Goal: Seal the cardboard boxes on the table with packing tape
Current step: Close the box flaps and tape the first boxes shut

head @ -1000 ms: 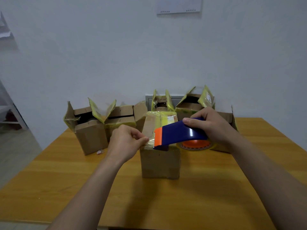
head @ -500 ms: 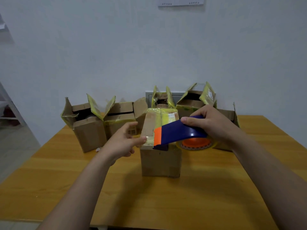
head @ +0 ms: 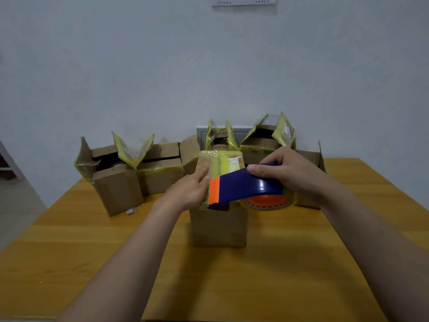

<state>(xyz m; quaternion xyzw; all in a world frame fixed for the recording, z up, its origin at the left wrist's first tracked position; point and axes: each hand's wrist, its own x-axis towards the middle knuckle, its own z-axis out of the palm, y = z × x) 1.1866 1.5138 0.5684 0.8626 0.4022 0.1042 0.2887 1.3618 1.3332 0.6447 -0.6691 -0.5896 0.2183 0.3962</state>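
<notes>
A small cardboard box (head: 219, 226) stands upright at the table's middle, its top flaps closed and covered with yellowish tape. My left hand (head: 189, 189) lies on the top's left side with straight fingers pressing the tape down. My right hand (head: 287, 175) grips a blue tape dispenser (head: 246, 185) with an orange front edge, held over the box's near top edge. Its orange-cored tape roll (head: 269, 202) shows below my hand.
Several opened cardboard boxes with raised yellow-taped flaps stand in a row behind: one at the left (head: 116, 180), another beside it (head: 162, 173), and others at the back right (head: 264, 142). The wooden table (head: 255, 275) reaches toward me. A white wall rises behind.
My left hand let go of the pinched tape end, opened, and moved up onto the box top with flat fingers. The dispenser stayed roughly in place.
</notes>
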